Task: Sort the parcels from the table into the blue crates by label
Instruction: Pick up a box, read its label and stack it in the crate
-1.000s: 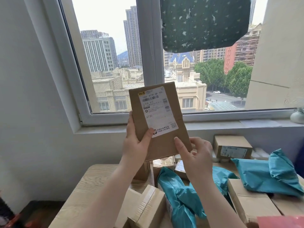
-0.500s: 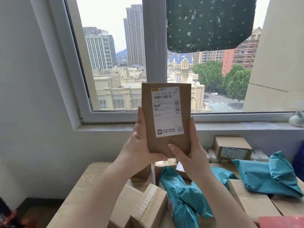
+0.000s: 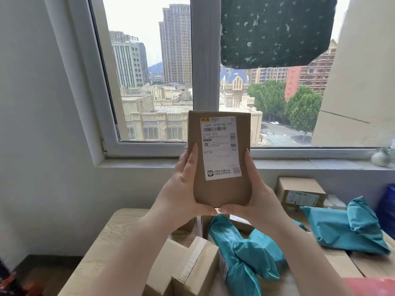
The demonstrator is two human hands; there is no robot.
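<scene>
A wooden table (image 3: pixel 111 236) stands below a window (image 3: pixel 149 82) that looks out on tower blocks and low stone buildings. At the lower left of the heap on it lies a taped cardboard box (image 3: pixel 192 268). Above the table, a person's left hand (image 3: pixel 183 189) and right hand (image 3: pixel 254 191) hold a brown paper parcel (image 3: pixel 220 189) upright before the window sill, each hand clasped round one lower edge, thumbs lying along the front, the heels of both hands nearly meeting under its base. The parcel's white shipping label (image 3: pixel 220 146) faces the camera; its top line reads roughly "160F A730-48 702", a barcode sits beneath, and "A730" is printed at mid-left; the smaller print and the yellow logo are too blurred to read. Below the hands lies a crumpled teal mailer bag (image 3: pixel 241 253). Farther right, a labelled cardboard box (image 3: pixel 299 186) rests near the sill, and a second teal mailer (image 3: pixel 342 227) lies beside it. A dark speckled cloth (image 3: pixel 275 28) hangs over the upper right pane.
</scene>
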